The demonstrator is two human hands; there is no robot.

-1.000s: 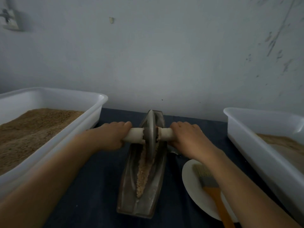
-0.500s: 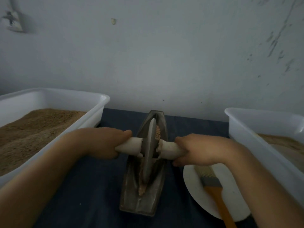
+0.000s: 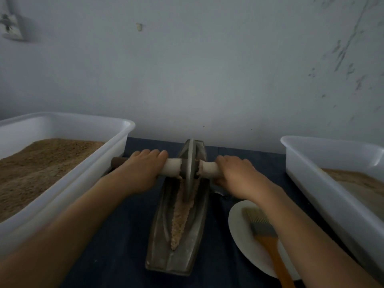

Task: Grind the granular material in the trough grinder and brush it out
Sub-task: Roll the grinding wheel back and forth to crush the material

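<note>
Hands: your left hand (image 3: 143, 173) and right hand (image 3: 239, 175) are gripping the pale axle (image 3: 208, 167).
Wheel: the metal disc (image 3: 189, 169) is standing between them in the boat-shaped trough (image 3: 166, 242).
Material: coarse tan grains (image 3: 180, 217) are lying nearer you.

wall (image 3: 207, 69) pale, scuffed | socket (image 3: 11, 28) top-left | light dim

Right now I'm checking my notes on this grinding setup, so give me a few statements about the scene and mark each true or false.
1. Both hands grip the wheel's handle, one on each side. True: the left hand and right hand hold the handle on either side of the wheel.
2. The brush lies in the left tub. False: the brush lies on the white plate, right of the trough.
3. Grain lies in the trough's groove. True: the grain shows in front of the wheel.
4. The left tub is empty. False: the left tub holds brown granular material.
5. The wheel lies flat on the cloth. False: it stands upright in the trough.
</note>
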